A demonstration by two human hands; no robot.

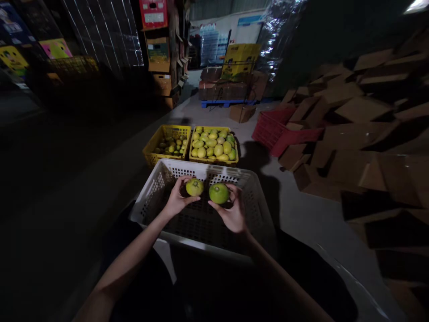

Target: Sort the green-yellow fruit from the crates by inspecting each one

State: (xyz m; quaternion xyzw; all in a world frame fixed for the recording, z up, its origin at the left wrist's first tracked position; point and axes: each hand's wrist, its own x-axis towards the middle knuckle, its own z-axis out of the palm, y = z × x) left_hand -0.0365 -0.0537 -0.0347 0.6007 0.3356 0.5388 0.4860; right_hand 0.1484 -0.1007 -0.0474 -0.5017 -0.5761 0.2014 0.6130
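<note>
Over a white perforated crate [197, 246], both hands hold round fruits. My left hand [178, 197] grips a yellow-green fruit [195, 187] between thumb and fingers, its stem end facing the camera. A greener fruit [219, 193] is held in my right hand [234, 210], also with the stem end showing. The two fruits are side by side with a small gap. Beyond the white crate, a yellow crate [152, 157] on the left holds several small green fruits, and another yellow crate [213, 162] on the right is heaped with yellow and green fruits.
A red crate [273, 129] stands at the right, beside a large pile of cardboard [365, 138]. Farther back are a blue pallet [228, 103] with boxes, a small carton [241, 113] on the floor and stacked boxes [159, 56] at the left.
</note>
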